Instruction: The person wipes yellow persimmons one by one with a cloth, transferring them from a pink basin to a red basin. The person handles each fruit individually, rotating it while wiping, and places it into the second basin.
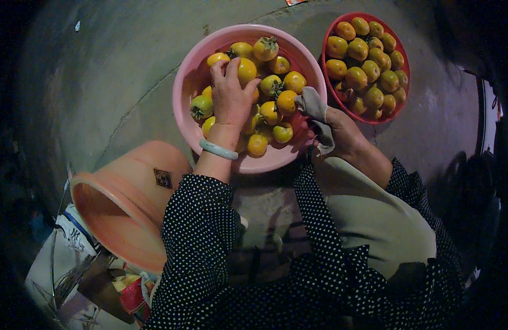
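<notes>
A pink plastic basin (184,103) of yellow-orange and greenish persimmons stands on the floor before me. My left hand (233,97), with a pale green bangle (218,149) at the wrist, reaches into it. Its thumb and index finger are around a yellow persimmon (247,71) near the basin's middle. At the basin's right rim my right hand (345,130) grips a crumpled grey cloth (313,103). The cloth's upper end touches or nearly touches an orange persimmon (286,102). Some of the right fingers are hidden behind the cloth.
A red round container (407,88) heaped with persimmons stands at the right. To my left a large orange plastic bucket (130,194) lies tipped on its side. Beyond it are a shoe (76,233) and a red package (132,295). The concrete floor (126,74) has a crack.
</notes>
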Tool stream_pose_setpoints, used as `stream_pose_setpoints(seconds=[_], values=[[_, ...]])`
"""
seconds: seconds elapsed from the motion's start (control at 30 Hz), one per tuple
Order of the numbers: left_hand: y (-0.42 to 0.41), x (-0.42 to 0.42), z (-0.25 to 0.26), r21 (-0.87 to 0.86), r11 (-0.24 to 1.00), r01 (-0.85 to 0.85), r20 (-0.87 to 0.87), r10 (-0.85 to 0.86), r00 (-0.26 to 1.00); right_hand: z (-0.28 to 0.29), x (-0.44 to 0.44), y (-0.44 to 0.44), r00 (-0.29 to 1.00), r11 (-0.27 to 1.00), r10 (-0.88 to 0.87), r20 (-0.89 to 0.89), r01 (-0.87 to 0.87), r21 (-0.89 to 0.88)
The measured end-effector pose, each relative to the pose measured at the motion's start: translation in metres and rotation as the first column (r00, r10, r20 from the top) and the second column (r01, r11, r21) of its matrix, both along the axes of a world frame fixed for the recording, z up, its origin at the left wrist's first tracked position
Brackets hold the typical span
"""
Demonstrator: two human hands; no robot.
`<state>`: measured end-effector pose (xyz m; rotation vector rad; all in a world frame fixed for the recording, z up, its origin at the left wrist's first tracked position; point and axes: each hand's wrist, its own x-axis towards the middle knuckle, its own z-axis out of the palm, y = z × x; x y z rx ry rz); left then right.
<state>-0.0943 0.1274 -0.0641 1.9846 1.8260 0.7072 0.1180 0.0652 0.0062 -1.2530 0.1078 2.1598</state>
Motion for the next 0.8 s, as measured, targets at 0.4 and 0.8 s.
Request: stream_pose_setpoints(seconds=[0.4,0.8], values=[[0.002,-0.011,0.022,-0.332,0.929,0.164,0.124,-0.129,0.984,-0.018,-0.002,-0.010,0.998,1.000,-0.004,-0.059,0.005,0.020],[0.009,-0.011,0.004,-0.292,0.954,0.066,-0.048,-0.084,0.995,-0.014,0.006,-0.010,0.999,0.998,0.051,-0.007,-0.051,0.035]])
